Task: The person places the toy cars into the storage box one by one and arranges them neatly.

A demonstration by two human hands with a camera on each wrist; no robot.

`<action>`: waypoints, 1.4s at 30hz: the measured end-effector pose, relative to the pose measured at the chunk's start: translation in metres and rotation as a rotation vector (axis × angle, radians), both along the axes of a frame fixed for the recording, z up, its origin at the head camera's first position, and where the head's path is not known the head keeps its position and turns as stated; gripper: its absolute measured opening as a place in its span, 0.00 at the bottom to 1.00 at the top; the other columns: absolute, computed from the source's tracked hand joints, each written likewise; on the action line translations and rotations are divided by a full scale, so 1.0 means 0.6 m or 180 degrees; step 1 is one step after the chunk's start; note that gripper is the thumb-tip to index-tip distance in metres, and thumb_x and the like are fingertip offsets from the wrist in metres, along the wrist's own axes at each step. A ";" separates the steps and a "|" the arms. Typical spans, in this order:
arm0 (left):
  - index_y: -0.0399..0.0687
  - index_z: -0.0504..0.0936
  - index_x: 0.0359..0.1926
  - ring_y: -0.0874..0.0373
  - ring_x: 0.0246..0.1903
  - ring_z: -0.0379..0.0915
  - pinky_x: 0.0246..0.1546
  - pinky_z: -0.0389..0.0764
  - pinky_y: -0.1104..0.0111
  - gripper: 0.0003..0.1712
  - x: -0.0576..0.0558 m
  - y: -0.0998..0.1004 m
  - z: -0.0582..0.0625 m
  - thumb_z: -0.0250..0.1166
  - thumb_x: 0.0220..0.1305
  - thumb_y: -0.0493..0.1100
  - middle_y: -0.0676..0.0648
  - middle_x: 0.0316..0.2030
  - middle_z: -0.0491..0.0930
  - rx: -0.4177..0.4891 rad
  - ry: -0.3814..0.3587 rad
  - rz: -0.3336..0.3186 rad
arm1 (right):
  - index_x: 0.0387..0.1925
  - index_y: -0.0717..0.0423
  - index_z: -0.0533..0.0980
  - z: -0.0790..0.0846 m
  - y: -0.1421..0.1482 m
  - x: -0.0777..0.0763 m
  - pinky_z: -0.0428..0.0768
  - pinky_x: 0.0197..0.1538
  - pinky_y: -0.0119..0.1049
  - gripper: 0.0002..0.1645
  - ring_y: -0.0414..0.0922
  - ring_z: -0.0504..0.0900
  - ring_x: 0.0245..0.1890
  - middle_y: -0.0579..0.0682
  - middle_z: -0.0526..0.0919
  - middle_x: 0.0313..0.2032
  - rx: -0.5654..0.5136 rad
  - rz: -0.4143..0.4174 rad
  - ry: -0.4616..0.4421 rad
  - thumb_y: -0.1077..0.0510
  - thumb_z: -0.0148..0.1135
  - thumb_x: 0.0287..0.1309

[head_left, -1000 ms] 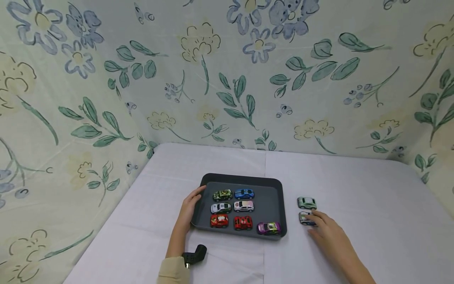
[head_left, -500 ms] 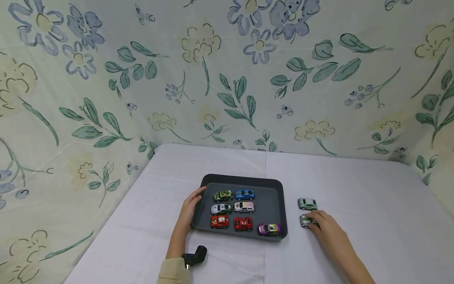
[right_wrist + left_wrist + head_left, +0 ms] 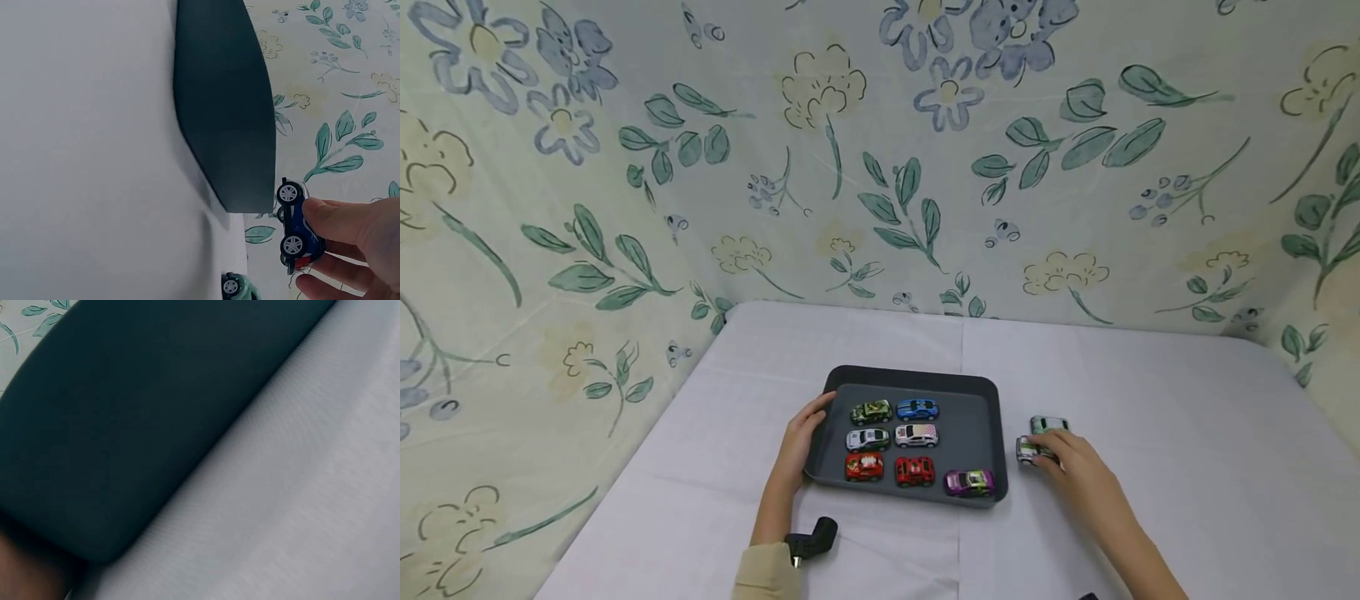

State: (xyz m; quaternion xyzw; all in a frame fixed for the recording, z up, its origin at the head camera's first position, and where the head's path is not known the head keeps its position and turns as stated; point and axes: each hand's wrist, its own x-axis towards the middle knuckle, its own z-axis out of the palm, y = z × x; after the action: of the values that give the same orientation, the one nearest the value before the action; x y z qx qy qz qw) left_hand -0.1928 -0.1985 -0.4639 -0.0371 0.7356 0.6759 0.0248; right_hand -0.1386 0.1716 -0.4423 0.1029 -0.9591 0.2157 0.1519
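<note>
My left hand (image 3: 797,442) rests against the left side of a dark grey tray (image 3: 951,383), fingers stretched along its rim. Between thumb and fingers, my right hand (image 3: 1086,475) pinches a small toy car (image 3: 1032,450), held up just right of the tray. In the right wrist view the pinched toy car (image 3: 294,228) is tilted, showing its wheels and a dark blue side. Partly covered behind it, a pale green toy car (image 3: 1048,423) stands on the table. The left wrist view shows mostly the tray's outer wall (image 3: 137,425).
Inside the tray are several toy cars: camouflage green (image 3: 871,412), blue (image 3: 917,409), silver (image 3: 867,439), white-pink (image 3: 916,435), two reds (image 3: 864,467), and purple (image 3: 969,482). A black device (image 3: 814,539) sits at my left wrist. Flowered cloth (image 3: 880,208) backs the white table (image 3: 1187,417).
My right hand has closed on the toy car in front of the pale green one, lifted it and shifted left toward the tray. My left hand and the tray have not moved.
</note>
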 end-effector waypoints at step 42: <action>0.45 0.70 0.60 0.49 0.70 0.43 0.69 0.44 0.53 0.22 0.000 0.001 0.001 0.45 0.67 0.39 0.44 0.68 0.57 0.0039 -0.0014 0.0035 | 0.35 0.50 0.81 -0.029 -0.135 -0.053 0.70 0.53 0.48 0.11 0.46 0.81 0.41 0.45 0.83 0.35 0.0304 0.0359 -0.0043 0.59 0.67 0.45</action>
State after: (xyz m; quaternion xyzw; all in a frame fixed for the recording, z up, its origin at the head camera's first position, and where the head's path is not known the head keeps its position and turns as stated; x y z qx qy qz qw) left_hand -0.1931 -0.1981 -0.4634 -0.0425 0.7312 0.6805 0.0230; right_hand -0.1701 0.0904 -0.4596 0.1625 -0.9620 0.1785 0.1279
